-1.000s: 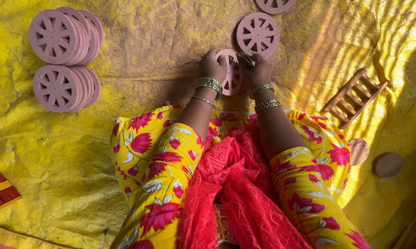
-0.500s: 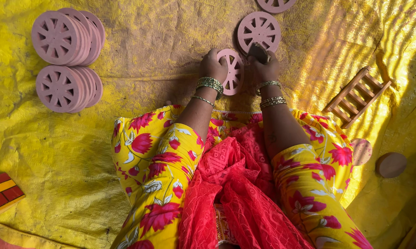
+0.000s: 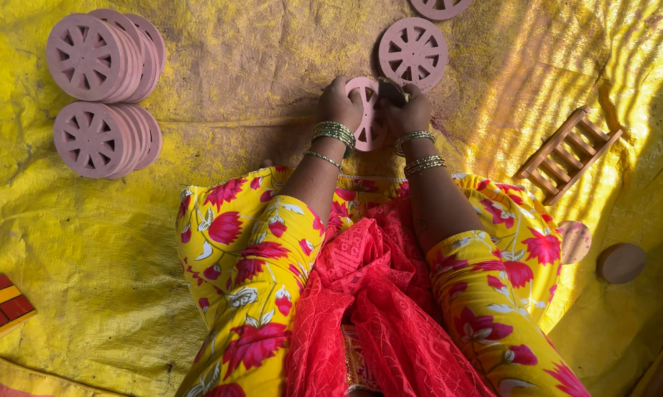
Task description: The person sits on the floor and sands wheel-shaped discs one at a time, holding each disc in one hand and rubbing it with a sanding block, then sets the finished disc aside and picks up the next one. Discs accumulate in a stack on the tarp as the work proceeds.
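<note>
Pink spoked wheel [image 3: 366,110] stands on edge on the yellow sheet [image 3: 258,66], just ahead of the knees. Left hand [image 3: 339,99] clamps its rim. Right hand [image 3: 408,110] closes on a small dark tool [image 3: 390,88] pressed at the top edge. Judgement: steady the wheel firmly, work the rim with short, light passes. Finished stacks [image 3: 100,95] lie well apart.

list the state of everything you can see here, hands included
left hand: gripping the left edge of the held wheel
right hand: on the wheel's right edge, pressing a small dark piece to it
held wheel: upright on the sheet, between both hands
flat wheel: lying alone
upper stack: wheels leaning in a row
lower stack: wheels leaning in a row
ladder piece: lying flat
yellow sheet: spread out, wrinkled
</note>
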`<state>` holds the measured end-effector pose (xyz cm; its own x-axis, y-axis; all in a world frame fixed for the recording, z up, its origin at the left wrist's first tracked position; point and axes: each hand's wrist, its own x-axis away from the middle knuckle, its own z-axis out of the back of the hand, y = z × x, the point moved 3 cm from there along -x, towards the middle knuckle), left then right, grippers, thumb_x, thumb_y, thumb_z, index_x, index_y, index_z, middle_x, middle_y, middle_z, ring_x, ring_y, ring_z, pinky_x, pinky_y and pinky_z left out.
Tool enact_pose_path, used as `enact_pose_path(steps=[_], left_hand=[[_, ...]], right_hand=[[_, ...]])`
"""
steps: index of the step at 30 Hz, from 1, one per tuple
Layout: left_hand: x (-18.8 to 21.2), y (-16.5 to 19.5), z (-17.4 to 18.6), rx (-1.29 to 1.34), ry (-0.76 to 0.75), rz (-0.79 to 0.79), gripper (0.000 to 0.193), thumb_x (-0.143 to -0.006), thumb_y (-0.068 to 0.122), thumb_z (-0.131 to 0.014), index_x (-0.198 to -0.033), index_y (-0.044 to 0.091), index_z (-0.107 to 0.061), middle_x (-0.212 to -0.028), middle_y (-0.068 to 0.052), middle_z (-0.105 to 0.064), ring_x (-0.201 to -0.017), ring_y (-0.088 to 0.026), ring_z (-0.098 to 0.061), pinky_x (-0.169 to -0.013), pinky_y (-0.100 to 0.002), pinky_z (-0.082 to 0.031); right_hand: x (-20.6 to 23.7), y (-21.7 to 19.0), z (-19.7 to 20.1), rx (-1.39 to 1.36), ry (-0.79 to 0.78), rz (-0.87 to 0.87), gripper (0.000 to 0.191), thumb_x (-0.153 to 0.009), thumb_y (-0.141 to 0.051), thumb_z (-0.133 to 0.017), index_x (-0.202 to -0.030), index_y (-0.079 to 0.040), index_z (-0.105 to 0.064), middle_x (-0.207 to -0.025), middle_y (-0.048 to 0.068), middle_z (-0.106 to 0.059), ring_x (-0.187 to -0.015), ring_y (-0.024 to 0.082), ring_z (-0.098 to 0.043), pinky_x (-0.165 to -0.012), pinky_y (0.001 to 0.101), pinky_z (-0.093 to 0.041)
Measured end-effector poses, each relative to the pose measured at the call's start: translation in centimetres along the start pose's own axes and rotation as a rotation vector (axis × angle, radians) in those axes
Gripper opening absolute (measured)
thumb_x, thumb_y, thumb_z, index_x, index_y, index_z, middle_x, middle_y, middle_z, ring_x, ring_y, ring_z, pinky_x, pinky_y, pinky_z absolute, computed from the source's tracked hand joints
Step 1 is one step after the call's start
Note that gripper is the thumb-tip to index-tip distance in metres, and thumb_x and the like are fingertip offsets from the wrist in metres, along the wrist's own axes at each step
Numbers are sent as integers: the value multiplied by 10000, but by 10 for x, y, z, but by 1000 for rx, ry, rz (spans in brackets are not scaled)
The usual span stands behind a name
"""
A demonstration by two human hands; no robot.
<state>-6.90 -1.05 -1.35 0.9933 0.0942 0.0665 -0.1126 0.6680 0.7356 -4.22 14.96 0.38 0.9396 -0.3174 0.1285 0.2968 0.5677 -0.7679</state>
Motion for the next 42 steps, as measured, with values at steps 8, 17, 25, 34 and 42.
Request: enact_pose_path(steps=[8,17,25,34,42], left_hand=[[10,14,-4,19,-67,-60,258,-915,177,-628,-1149,70,-655,-1114,-184,-706,-1028,-379,-688,-869,-476,-563],[12,10,-10,-35,-22,-138,296,-936,150,-602,-1219,66,-617,-1135,-203,-683,-1042,-389,-673,-873,-483,-561],[-1,3,0,131,27,46,258,-878,178,-637,-1104,53,-633,-1027,-184,-742,-965,-360,-728,-850,-459,-585],[-2,2,0,121,29,-34,418,-850,173,-695,-1212,31,-542,-1118,-234,-696,-1027,-414,-687,-869,-487,-560],[6,15,1,81,7,-114,402,-875,164,-696,-1226,49,-536,-1122,-214,-688,-1037,-407,-683,-869,-487,-557]], right_hand=[[-5,1,-4,-164,-39,-151,592,-711,-317,-860,-1191,-39,-653,-985,161,-761,-859,283,-786,-721,398,-635],[-2,-6,-2,-107,-410,-295,498,-771,-336,-860,-1066,50,-747,-920,162,-776,-816,251,-790,-715,381,-629],[-8,-3,10,-20,-92,-39,491,-698,-272,-896,-1124,-83,-741,-983,140,-766,-896,263,-752,-792,382,-589],[-1,-9,6,56,34,43,341,-790,-259,-869,-1073,-95,-773,-979,176,-758,-916,341,-735,-808,425,-576],[-5,-4,6,-38,108,-17,379,-786,-267,-866,-1086,-69,-745,-936,153,-777,-852,285,-765,-748,393,-597]])
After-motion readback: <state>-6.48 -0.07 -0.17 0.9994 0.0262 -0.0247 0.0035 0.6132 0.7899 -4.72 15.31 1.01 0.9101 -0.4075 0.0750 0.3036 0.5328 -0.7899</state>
